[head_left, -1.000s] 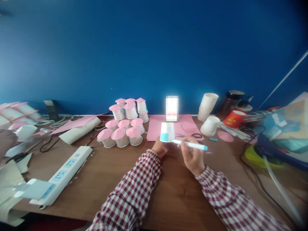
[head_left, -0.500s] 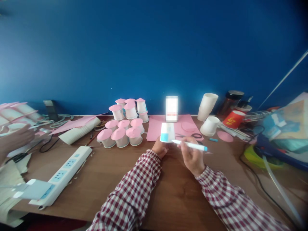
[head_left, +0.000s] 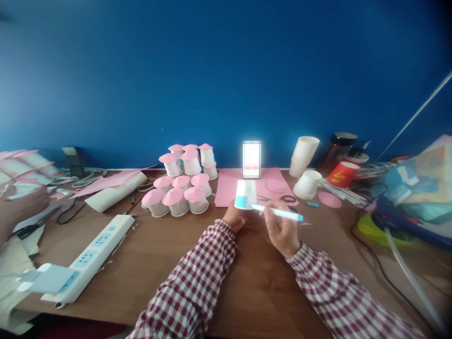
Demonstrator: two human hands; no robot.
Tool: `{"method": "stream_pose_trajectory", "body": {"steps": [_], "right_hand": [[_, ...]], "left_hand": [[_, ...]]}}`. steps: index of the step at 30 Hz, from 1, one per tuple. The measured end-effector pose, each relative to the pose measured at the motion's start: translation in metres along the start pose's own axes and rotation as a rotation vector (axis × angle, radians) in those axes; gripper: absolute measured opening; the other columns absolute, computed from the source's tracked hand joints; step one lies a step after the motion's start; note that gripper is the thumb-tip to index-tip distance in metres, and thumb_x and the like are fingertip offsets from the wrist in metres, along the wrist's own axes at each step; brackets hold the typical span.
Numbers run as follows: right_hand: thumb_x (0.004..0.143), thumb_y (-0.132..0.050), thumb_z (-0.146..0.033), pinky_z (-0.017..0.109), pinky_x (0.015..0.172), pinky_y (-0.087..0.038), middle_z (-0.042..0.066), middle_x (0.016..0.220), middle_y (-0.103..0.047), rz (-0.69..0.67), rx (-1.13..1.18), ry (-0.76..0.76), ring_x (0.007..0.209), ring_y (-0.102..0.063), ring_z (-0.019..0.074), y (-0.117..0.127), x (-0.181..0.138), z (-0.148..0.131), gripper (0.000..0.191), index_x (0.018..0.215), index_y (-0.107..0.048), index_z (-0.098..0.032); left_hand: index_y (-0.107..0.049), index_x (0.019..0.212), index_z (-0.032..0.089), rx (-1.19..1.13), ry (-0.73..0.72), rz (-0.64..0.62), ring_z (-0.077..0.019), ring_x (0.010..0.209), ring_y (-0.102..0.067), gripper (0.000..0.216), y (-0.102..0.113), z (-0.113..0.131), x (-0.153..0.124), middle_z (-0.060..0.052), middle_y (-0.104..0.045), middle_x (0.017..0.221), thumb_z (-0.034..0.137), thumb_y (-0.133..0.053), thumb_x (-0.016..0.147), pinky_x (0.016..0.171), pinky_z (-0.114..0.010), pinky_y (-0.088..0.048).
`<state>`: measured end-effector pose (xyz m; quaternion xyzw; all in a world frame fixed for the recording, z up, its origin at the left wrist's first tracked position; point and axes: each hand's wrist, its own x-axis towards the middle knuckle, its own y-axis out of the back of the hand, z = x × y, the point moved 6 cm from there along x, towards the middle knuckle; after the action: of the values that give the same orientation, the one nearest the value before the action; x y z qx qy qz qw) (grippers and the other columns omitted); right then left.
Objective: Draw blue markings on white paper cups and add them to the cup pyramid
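Observation:
A white paper cup (head_left: 248,194) stands wide rim down in the middle, with a blue coloured block and a small window-like drawing on its side. My left hand (head_left: 233,215) is closed on the cup from the left and below; part of the fingers is hidden behind it. In my right hand (head_left: 281,230) is a white marker pen (head_left: 282,213) with a blue end, pinched between the fingers. Its tip touches or nearly touches the cup's lower right edge. Scissors (head_left: 287,198) lie on the pink paper (head_left: 226,188) behind the hands.
Several cups with pink cone roofs (head_left: 176,197) stand left of centre. A power strip (head_left: 90,259) lies front left, beside a co-worker's hand (head_left: 33,205). To the right are white cups (head_left: 308,184), a red cup (head_left: 342,175), a blue pen cap (head_left: 312,205) and a cable (head_left: 379,270).
My hands, the cup and the marker pen stay almost in place; the pen tip has shifted very slightly left. At far left the co-worker's hand has moved a little.

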<state>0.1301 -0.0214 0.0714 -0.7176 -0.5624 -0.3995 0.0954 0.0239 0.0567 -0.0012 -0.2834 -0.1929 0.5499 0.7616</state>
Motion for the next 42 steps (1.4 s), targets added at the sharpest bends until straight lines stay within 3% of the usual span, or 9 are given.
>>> {"method": "stream_pose_trajectory", "body": {"steps": [16,42], "right_hand": [[0.086,-0.047,-0.018,0.024,0.058,-0.045,-0.001,0.067,-0.056,-0.027,0.009,0.038,0.059,-0.055,0.0118,-0.0011,0.0013,-0.0025,0.005,0.085,-0.052,-0.018],[0.086,-0.047,-0.021,0.028,0.063,-0.047,0.001,0.069,-0.058,0.034,-0.059,0.031,0.065,-0.058,0.0149,0.0047,0.0019,-0.0025,0.008,0.08,-0.053,-0.019]], "left_hand": [[-0.06,0.071,0.011,0.044,0.004,0.035,-0.0207,0.077,-0.062,0.024,-0.0053,0.0046,-0.0042,-0.007,-0.064,0.07,0.025,-0.075,0.059,0.068,-0.031,-0.049],[-0.059,0.068,0.011,0.052,0.024,0.055,-0.0158,0.067,-0.059,0.027,-0.0008,0.0009,-0.0024,-0.003,-0.058,0.061,0.026,-0.077,0.056,0.061,-0.027,-0.046]]}}
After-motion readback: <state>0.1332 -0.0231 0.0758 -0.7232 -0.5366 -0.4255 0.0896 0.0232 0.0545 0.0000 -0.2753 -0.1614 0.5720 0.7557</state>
